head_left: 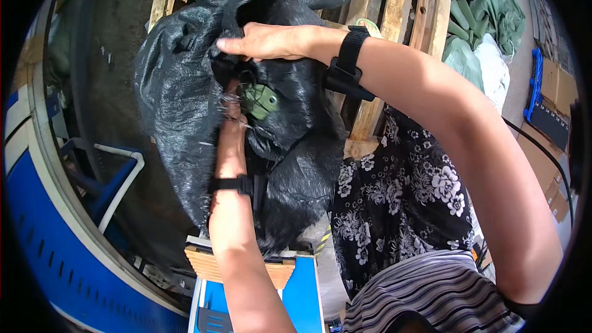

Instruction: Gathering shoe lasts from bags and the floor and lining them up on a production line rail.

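Wooden pallet (393, 6) under the work, slats showing at the upper right; green bundles (493, 15), a white bag (493, 65) and cardboard boxes (558, 83) stand off to the right, with a blue frame (49, 234) curving along the left. Black woven sack (179, 105) lies slumped in the middle, mouth bunched and partly collapsed. Green item (261, 100) shows in a fold at the opening, just beside the left hand; its kind cannot be made out. Left hand (232, 98) reaches into the mouth, blurred and half covered by frayed plastic; cannot tell whether its fingers are apart, together or clamped on anything. Right hand (268, 41) lies over the upper rim, thumb stretched out to the left against the film, remaining fingers bent down out of sight; cannot tell whether they pinch the rim or only press on it. Handling notes, as judgement: a firm hold on the rim, lifted away from the left forearm, should give the reaching hand a clear view and stop loose folds closing over it. Frayed strands near the left wrist strap (231, 184) could snag, so slow, straight movement through the opening seems best.
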Available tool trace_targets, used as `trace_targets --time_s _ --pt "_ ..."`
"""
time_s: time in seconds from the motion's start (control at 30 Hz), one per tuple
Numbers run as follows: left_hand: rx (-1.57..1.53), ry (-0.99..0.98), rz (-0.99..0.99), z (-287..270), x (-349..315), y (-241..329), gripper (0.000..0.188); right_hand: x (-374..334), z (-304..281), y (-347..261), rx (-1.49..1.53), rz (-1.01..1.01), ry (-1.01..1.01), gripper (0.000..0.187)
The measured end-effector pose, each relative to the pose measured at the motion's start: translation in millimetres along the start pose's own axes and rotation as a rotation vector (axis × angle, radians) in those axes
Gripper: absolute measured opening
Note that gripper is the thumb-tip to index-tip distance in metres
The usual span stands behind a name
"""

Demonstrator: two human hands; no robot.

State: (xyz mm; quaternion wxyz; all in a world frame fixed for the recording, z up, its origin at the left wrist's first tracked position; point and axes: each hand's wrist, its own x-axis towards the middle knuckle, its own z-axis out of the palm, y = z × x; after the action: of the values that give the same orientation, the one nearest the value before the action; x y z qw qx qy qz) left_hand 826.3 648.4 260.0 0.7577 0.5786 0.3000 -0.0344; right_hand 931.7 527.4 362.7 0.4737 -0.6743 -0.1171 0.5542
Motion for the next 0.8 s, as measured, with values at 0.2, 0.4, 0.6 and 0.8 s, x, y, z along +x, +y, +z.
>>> trace_targets --time_s 0.2,0.4,0.6,0.8 --pt "-0.048 0.015 -0.097 -14.2 -78.7 14.6 0.034 -68.3 5.0 26.0 -0.219 0.17 -0.442 0.088" --pt "-0.095 0.056 -0.15 8.2 -62.0 31.0 0.031 -100.7 28.8 23.1 -0.027 -0.147 -0.452 0.1" --pt "-0.191 0.054 -0.264 1.9 -113.4 23.0 0.029 -133.2 30.0 29.1 -0.425 -0.201 -0.275 0.094" --pt "-0.421 -0.023 -0.335 28.6 -121.7 26.8 0.023 -163.8 25.7 46.4 -0.365 -0.237 -0.168 0.089"
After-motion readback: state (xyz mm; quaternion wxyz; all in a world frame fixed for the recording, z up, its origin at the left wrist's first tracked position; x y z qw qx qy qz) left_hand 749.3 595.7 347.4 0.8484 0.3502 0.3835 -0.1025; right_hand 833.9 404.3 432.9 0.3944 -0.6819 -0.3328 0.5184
